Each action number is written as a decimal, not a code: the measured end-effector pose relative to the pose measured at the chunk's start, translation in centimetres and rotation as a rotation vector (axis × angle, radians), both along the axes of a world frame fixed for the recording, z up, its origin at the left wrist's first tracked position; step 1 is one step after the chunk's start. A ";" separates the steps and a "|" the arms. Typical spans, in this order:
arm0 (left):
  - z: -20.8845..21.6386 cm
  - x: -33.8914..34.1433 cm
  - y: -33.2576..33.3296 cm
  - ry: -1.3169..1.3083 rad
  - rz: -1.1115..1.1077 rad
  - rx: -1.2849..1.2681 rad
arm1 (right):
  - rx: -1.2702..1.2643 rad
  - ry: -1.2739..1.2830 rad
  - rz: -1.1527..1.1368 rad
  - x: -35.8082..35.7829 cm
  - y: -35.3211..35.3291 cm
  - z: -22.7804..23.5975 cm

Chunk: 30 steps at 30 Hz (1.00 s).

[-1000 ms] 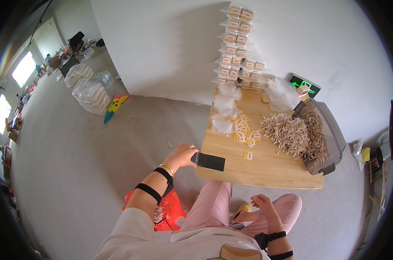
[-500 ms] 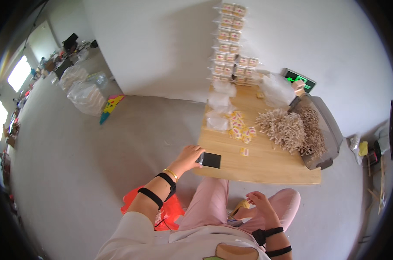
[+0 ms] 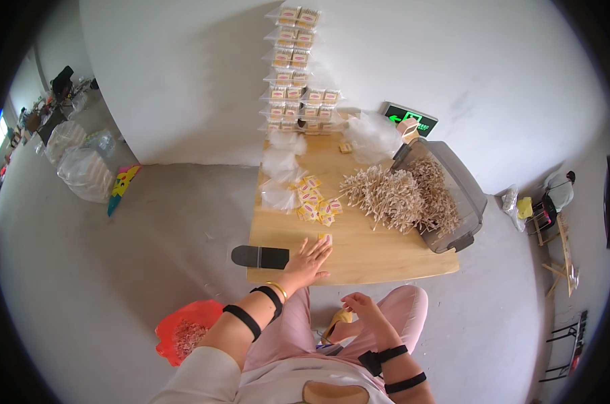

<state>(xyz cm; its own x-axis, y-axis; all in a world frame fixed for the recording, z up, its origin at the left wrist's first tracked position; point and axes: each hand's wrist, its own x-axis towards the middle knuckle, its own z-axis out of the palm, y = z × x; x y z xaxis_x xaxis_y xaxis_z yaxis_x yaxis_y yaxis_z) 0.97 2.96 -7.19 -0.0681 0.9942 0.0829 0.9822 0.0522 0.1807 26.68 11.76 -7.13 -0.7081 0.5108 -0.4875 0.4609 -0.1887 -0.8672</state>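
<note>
My left fingers (image 3: 316,256) are spread wide, palm down, gripping nothing; the small yellow-and-white printed card (image 3: 325,240) lies flat on the table (image 3: 379,261) right at their tips, though I can't tell whether they press on it. My right fingers (image 3: 352,299) curl loosely above my lap, nothing showing in them. I judge the card light, thin and fairly stiff, perhaps slippery, easily creased. Lying flat, it offers little edge: I'd drag it with a fingertip or pinch opposite sides. More cards (image 3: 312,200) lie heaped beyond my left fingers.
</note>
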 end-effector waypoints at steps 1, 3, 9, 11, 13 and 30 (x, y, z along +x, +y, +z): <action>-0.3 0.3 0.9 0.047 0.011 -0.047 | 0.008 -0.002 -0.001 0.3 0.0 0.0; -1.0 0.0 1.9 0.024 0.064 -0.051 | -0.017 -0.027 -0.014 0.8 -0.2 0.3; -0.7 -2.8 4.7 0.011 0.290 -0.085 | -0.046 0.013 -0.032 3.7 0.7 -0.5; -0.6 -2.9 6.2 -0.029 0.233 0.119 | -0.077 0.047 -0.018 4.0 0.9 -0.4; -0.2 -2.1 8.3 -0.010 0.192 0.130 | -0.140 0.127 -0.106 3.7 0.9 -0.7; -0.6 0.0 7.9 -0.074 0.278 0.220 | 0.213 0.149 -0.264 1.0 7.0 1.6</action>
